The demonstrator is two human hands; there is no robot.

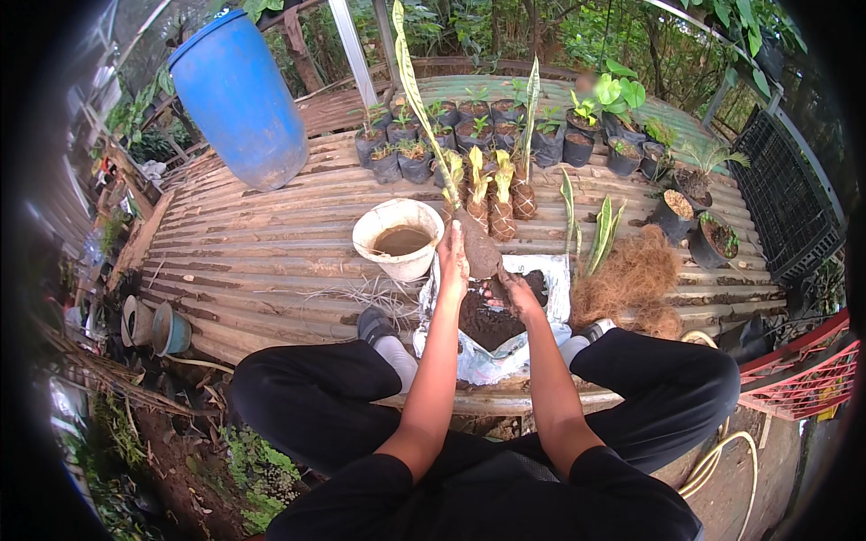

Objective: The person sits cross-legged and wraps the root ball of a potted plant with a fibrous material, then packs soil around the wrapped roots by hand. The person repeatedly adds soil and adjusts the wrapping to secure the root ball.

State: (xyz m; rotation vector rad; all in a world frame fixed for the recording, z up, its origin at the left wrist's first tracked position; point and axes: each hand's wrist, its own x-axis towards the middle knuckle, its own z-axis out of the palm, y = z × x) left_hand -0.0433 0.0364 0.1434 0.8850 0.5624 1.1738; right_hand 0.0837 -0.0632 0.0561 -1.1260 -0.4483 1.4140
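Between my two hands is a ball of dark wet soil (477, 247) packed around the base of a tall snake plant leaf (421, 101). My left hand (452, 262) presses flat along its left side. My right hand (517, 295) cups its lower end, with mud on the fingers. Below lies an opened white plastic sack (497, 368) holding loose dark soil (490, 326). A white bucket of muddy water (398, 249) stands to the left of my left hand. Beyond are several plants with string-wrapped root balls (502, 220). Brown coconut fibre (629, 280) lies at the right beside cut snake plant leaves (602, 233).
Corrugated metal sheeting (270, 250) forms the ridged work surface. Black bags of seedlings (473, 135) stand at the back, a blue barrel (240, 101) at back left. Loose pale string (369, 297) lies near my left foot. Potted plants (714, 240) and a black crate (788, 193) stand right.
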